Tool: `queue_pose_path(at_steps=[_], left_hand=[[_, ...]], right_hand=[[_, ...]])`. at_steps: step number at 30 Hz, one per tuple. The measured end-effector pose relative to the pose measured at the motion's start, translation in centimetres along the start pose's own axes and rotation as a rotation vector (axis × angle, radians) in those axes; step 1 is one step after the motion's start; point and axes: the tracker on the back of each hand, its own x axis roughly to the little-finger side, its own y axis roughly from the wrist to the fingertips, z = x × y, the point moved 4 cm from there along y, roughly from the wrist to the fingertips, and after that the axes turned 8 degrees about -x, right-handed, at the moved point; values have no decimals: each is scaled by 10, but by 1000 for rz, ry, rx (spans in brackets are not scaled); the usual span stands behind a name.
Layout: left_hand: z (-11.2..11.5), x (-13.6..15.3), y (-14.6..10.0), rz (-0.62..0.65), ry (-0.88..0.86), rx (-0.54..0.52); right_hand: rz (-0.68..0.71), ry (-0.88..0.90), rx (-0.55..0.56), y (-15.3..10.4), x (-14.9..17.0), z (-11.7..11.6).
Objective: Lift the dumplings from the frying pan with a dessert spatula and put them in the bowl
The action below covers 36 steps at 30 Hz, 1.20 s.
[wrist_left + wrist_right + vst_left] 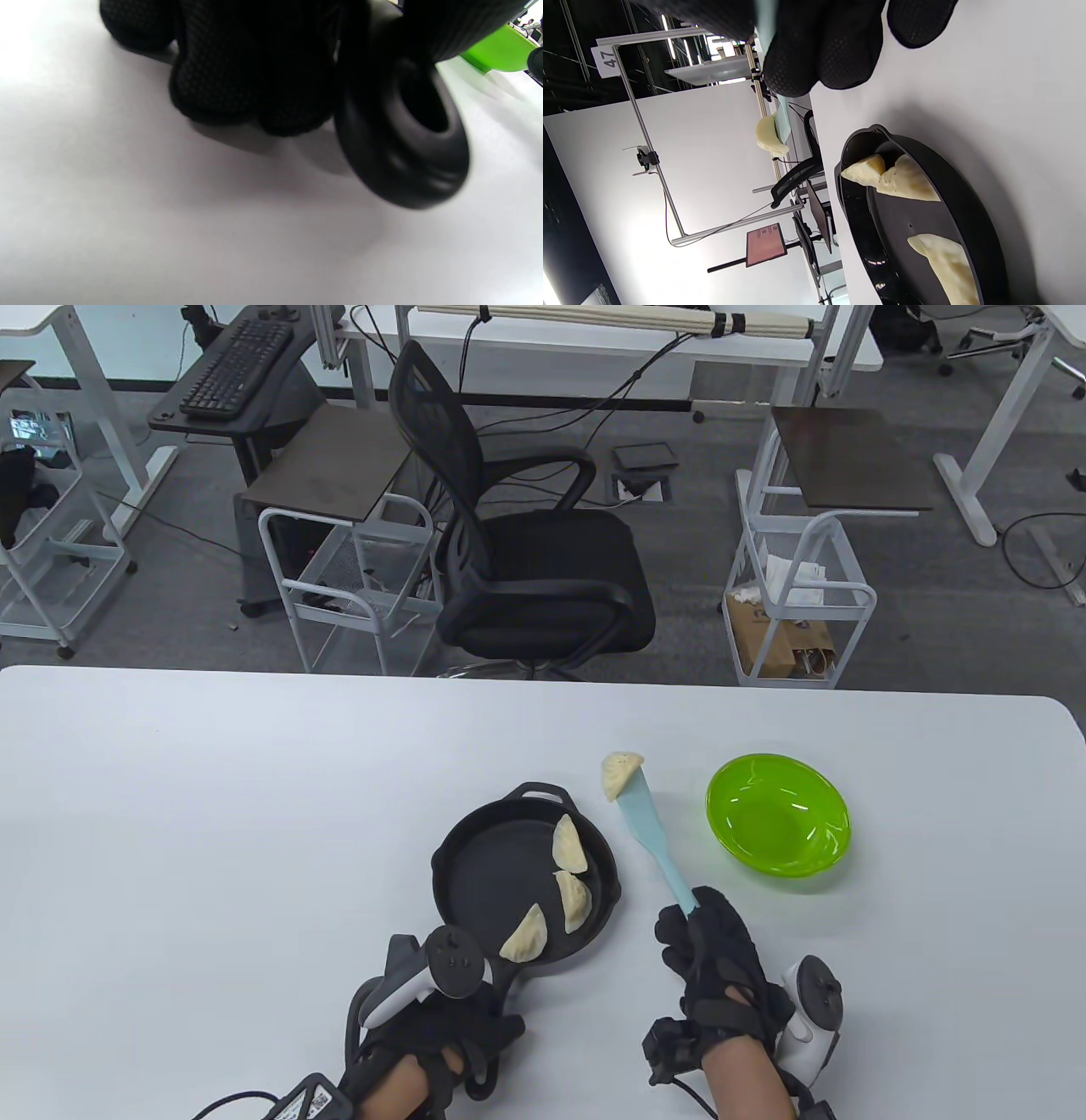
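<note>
A black frying pan (484, 869) lies on the white table with three pale dumplings in it, one of them (570, 846) by the far rim. My left hand (441, 1018) grips the pan's handle (403, 140) at the near side. My right hand (708, 954) holds the light-blue dessert spatula (652, 836) by its handle. A fourth dumpling (621, 774) sits on the spatula's tip, raised between the pan and the green bowl (778, 814). The bowl holds nothing. In the right wrist view the lifted dumpling (770, 137) hangs on the blade above the pan (925, 220).
A black office chair (526, 551) and white wire carts (797, 594) stand beyond the table's far edge. The white table (212, 814) stretches bare to the left of the pan.
</note>
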Motion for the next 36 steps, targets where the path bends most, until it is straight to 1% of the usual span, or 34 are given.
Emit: queue_pose_path(at_steps=[8,11,18,36], left_hand=[[0,0,0,0,1,-1],[0,0,0,0,0,0],[0,0,0,0,-1,1],[0,1,1,-1,0,-2]], right_hand=[[29,51,84,-3,-3,17],[21,82,95,-3,-3,20],[29,92,131,-4,-4,26],[29,130,238,-3,-4,51]])
